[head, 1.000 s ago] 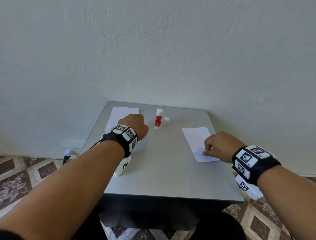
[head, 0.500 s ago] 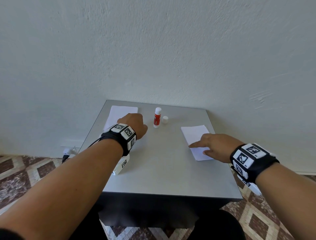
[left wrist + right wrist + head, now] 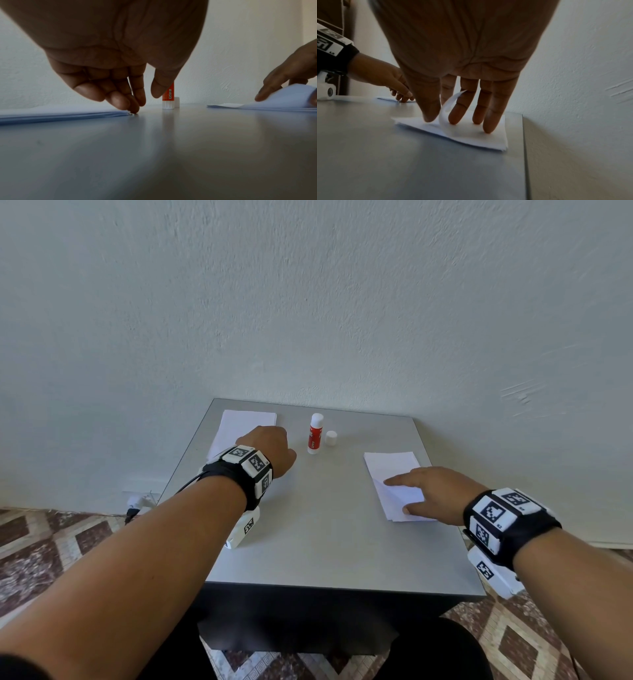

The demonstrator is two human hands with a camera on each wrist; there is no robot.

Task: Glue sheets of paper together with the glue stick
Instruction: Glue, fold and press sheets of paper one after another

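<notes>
Two white paper stacks lie on the grey table. My left hand hangs over the left stack; in the left wrist view its bent fingertips touch that stack's near corner, with the thumb apart. My right hand lies on the right stack with straight fingers pressing down. Beside its thumb the top sheet curls upward. The red and white glue stick stands upright between the stacks, with its white cap next to it.
The table stands against a pale wall, and its right edge runs close to the right stack. Patterned floor tiles surround the table. A bare strip of tabletop lies between the stacks and the front edge.
My right hand has gone from curled at the stack's near edge to flat with fingers stretched over it, and the top sheet has lifted. The left hand has barely moved.
</notes>
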